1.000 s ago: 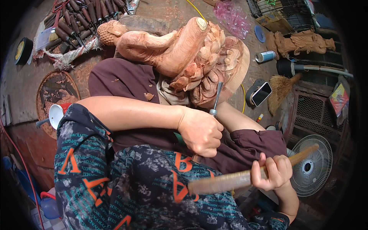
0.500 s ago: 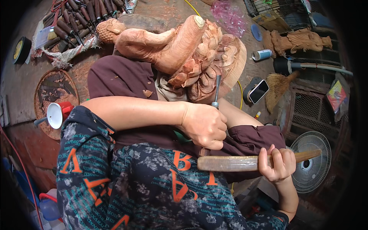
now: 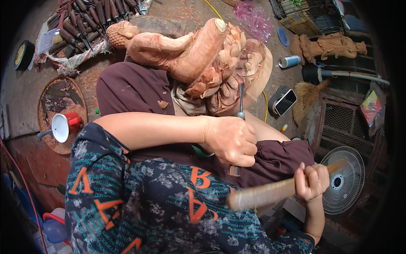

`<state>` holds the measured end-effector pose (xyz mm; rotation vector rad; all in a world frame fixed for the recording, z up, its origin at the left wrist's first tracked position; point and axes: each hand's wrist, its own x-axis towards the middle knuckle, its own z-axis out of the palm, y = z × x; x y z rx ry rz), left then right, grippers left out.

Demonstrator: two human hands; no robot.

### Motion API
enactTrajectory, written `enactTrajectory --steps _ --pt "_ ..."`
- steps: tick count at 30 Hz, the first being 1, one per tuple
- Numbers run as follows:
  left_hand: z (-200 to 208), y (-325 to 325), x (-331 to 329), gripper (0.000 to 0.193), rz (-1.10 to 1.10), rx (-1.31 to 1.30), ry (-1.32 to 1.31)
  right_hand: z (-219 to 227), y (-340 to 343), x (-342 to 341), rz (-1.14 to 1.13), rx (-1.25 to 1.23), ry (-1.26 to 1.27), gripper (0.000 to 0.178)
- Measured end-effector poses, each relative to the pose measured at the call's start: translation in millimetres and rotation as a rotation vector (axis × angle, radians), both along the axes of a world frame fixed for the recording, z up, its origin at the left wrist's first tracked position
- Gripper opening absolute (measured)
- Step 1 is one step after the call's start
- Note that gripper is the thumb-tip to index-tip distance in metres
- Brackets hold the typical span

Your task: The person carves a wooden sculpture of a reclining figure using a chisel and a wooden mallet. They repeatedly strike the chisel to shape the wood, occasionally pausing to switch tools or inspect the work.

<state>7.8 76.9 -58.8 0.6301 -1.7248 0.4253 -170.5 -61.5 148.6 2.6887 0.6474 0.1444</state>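
My left hand (image 3: 231,141) is wrapped around the handle of a wood chisel (image 3: 241,101). The chisel's blade points away from me, its tip at the lower carved part of a wooden figure carving (image 3: 182,55) lying across in front of my legs. The butt of its handle sticks out below my fist. My right hand (image 3: 312,182) grips a wooden mallet (image 3: 262,195), a long club shape blurred by motion. The mallet's thick end is apart from the chisel handle, on the near side of it.
Many chisels (image 3: 97,17) lie piled at the far left. A round tray (image 3: 40,106) with wood chips bears a red-and-white cup (image 3: 61,128). To the right are a phone (image 3: 285,102), a can (image 3: 289,61), a hand broom (image 3: 306,99), a second carving (image 3: 325,44) and a fan (image 3: 353,169).
The mallet's thick end has swung toward me, away from the chisel's butt. My left hand and the chisel have shifted slightly right.
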Motion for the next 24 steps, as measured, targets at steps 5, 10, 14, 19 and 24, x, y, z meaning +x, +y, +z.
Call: enactTrajectory --steps 5,10,14,19,24 --pt "7.5 -3.9 -0.7 0.026 -0.033 -0.001 0.068 -3.2 -12.3 1.4 0.066 -0.013 -0.059 0.049" --pt "13.1 -5.1 1.0 0.030 0.039 -0.002 0.142 -2.5 -20.6 0.5 0.112 0.204 -0.082 0.051" --pt "18.2 -1.9 -6.4 0.032 0.048 -0.023 0.193 4.9 -9.7 4.1 -0.028 0.120 -0.131 0.049" --pt "16.4 -2.1 -6.1 0.031 0.046 -0.014 0.177 1.0 -14.7 9.4 0.012 0.151 -0.059 0.036" --pt "20.4 -8.6 -1.4 0.029 0.064 -0.002 0.277 -6.8 -23.5 12.8 0.039 0.259 -0.083 0.038"
